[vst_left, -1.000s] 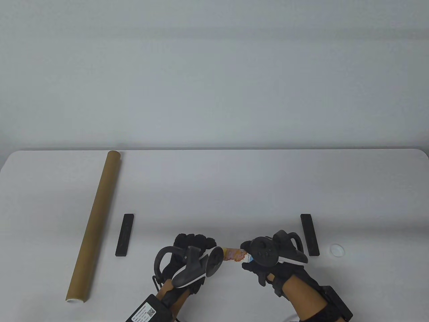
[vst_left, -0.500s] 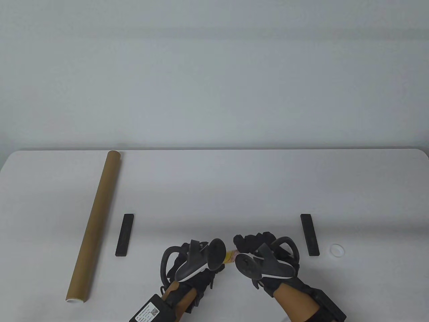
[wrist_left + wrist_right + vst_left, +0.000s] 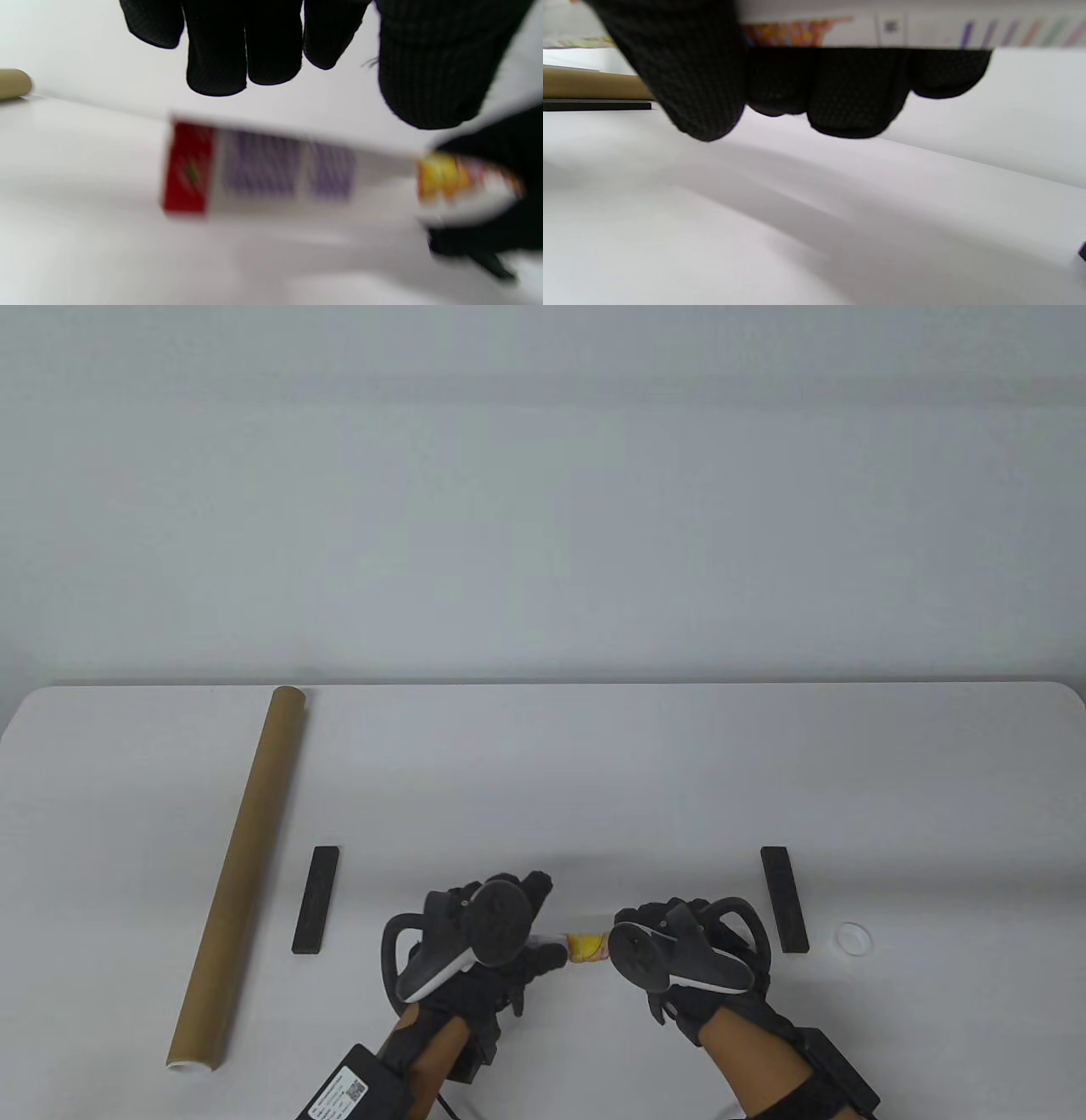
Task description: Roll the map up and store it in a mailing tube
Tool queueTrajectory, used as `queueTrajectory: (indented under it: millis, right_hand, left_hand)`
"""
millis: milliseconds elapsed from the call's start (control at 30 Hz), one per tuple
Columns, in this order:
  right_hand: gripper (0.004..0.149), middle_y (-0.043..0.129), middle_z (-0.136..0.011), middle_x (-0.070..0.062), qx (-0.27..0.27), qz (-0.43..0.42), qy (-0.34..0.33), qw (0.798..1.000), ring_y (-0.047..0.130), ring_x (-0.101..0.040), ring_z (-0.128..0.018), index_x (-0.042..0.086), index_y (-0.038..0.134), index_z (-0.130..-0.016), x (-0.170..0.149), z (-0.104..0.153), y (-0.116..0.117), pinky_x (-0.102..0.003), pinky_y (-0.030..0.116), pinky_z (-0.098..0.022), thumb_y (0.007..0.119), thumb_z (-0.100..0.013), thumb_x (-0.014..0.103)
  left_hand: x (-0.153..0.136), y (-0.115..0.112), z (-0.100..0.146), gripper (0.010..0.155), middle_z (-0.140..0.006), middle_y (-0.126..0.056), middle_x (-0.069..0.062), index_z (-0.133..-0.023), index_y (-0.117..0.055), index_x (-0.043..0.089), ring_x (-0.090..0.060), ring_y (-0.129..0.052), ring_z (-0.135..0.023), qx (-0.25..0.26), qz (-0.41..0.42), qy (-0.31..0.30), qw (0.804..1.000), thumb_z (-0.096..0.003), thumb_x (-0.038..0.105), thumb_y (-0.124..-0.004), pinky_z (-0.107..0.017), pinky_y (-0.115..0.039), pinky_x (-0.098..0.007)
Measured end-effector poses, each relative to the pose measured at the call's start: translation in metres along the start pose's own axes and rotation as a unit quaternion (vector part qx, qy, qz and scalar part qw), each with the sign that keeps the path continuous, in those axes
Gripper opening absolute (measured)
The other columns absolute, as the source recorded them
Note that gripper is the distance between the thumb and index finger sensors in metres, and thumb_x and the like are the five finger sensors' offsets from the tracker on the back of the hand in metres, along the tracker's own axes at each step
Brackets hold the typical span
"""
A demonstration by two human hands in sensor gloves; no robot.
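Left hand with fingers hanging loose above the rolled map, right hand gripping it at lower centre of frame, mailing tube lying at left on the white bench, black bars either side

Nothing here can actually be read. The white label on the black box strapped to the left forearm carries a small square code and a few lines of print, all too small to make out. The rolled map shows a red block and purple columns of what may be text in the left wrist view, and a small dark square mark with faint coloured stripes in the right wrist view, but every bit of it is blurred past reading.
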State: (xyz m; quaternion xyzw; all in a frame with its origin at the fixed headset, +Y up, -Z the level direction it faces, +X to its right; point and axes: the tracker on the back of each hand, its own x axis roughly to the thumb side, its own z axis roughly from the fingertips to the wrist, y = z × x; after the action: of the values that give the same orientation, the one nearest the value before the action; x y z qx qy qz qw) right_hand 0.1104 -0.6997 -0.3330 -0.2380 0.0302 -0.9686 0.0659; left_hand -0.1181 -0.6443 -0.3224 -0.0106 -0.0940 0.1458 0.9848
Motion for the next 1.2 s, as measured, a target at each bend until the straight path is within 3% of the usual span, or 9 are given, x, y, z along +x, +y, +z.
queueTrajectory:
  millis: [167, 300, 400, 567, 767, 933, 1100, 1200]
  right_hand:
    - [0.052, 0.096, -0.061, -0.002, 0.007, -0.011, 0.011, 1.000, 0.103, -0.026, -0.046, 0.013, 0.088, -0.087, -0.006, -0.001, 0.002, -0.053, 0.082, -0.048, 0.097, -0.043, 0.041]
    - [0.052, 0.097, -0.061, -0.002, 0.004, -0.017, 0.016, 1.000, 0.103, -0.026, -0.046, 0.013, 0.088, -0.086, -0.010, 0.001, 0.000, -0.053, 0.082, -0.048, 0.097, -0.043, 0.041]
    - [0.052, 0.096, -0.061, -0.002, 0.006, -0.023, 0.018, 1.000, 0.103, -0.026, -0.046, 0.013, 0.088, -0.087, -0.012, 0.001, 0.000, -0.053, 0.082, -0.047, 0.097, -0.043, 0.041]
    - [0.053, 0.097, -0.061, -0.002, 0.006, -0.028, 0.020, 0.999, 0.103, -0.026, -0.046, 0.012, 0.088, -0.087, -0.013, 0.001, 0.000, -0.053, 0.082, -0.047, 0.097, -0.043, 0.041]
    - [0.053, 0.097, -0.061, -0.002, 0.010, -0.034, 0.022, 0.999, 0.103, -0.026, -0.046, 0.012, 0.088, -0.087, -0.013, 0.001, 0.000, -0.053, 0.082, -0.047, 0.097, -0.043, 0.041]
    - [0.053, 0.097, -0.061, -0.002, 0.013, -0.032, 0.018, 0.999, 0.103, -0.026, -0.046, 0.012, 0.088, -0.087, -0.011, 0.001, 0.000, -0.053, 0.082, -0.047, 0.097, -0.043, 0.041]
    - [0.053, 0.097, -0.061, -0.002, 0.012, -0.033, 0.016, 0.999, 0.103, -0.026, -0.046, 0.012, 0.088, -0.087, -0.010, 0.000, 0.000, -0.053, 0.082, -0.047, 0.097, -0.043, 0.041]
    - [0.053, 0.097, -0.061, -0.002, 0.010, -0.038, 0.018, 0.999, 0.103, -0.026, -0.046, 0.012, 0.088, -0.087, -0.012, 0.001, -0.001, -0.053, 0.082, -0.047, 0.097, -0.043, 0.041]
  left_hand:
    - [-0.063, 0.044, -0.004, 0.078, -0.108, -0.067, 0.006, -0.103, -0.055, 0.046, -0.030, -0.082, -0.097, 0.064, 0.040, 0.111, 0.991, -0.0368, 0.062, -0.092, -0.077, -0.062, -0.051]
    - [-0.129, 0.060, -0.008, 0.082, -0.113, -0.059, 0.004, -0.105, -0.048, 0.045, -0.036, -0.073, -0.103, 0.077, 0.055, 0.216, 0.972, -0.0382, 0.060, -0.092, -0.078, -0.060, -0.053]
    - [-0.176, 0.056, -0.007, 0.084, -0.115, -0.054, 0.002, -0.106, -0.045, 0.043, -0.038, -0.069, -0.105, 0.066, 0.060, 0.299, 0.950, -0.0382, 0.060, -0.092, -0.079, -0.059, -0.053]
    - [-0.240, 0.023, 0.000, 0.088, -0.116, -0.049, 0.000, -0.107, -0.040, 0.042, -0.039, -0.064, -0.107, 0.015, 0.057, 0.421, 0.905, -0.0378, 0.062, -0.091, -0.079, -0.057, -0.054]
    - [-0.275, -0.011, 0.005, 0.091, -0.116, -0.049, -0.003, -0.108, -0.036, 0.040, -0.039, -0.066, -0.106, -0.048, 0.041, 0.485, 0.872, -0.0379, 0.065, -0.090, -0.078, -0.059, -0.054]
    - [-0.282, -0.029, 0.001, 0.093, -0.114, -0.054, -0.003, -0.108, -0.033, 0.038, -0.037, -0.069, -0.105, -0.096, 0.007, 0.506, 0.857, -0.0384, 0.065, -0.089, -0.076, -0.064, -0.052]
    - [-0.283, -0.034, -0.002, 0.085, -0.105, -0.067, 0.001, -0.107, -0.035, 0.036, -0.033, -0.074, -0.100, -0.081, -0.018, 0.523, 0.848, -0.0432, 0.053, -0.088, -0.072, -0.073, -0.047]
    - [-0.284, -0.029, 0.001, 0.083, -0.104, -0.065, 0.000, -0.106, -0.037, 0.035, -0.031, -0.080, -0.094, -0.067, -0.009, 0.525, 0.848, -0.0435, 0.048, -0.090, -0.071, -0.073, -0.053]
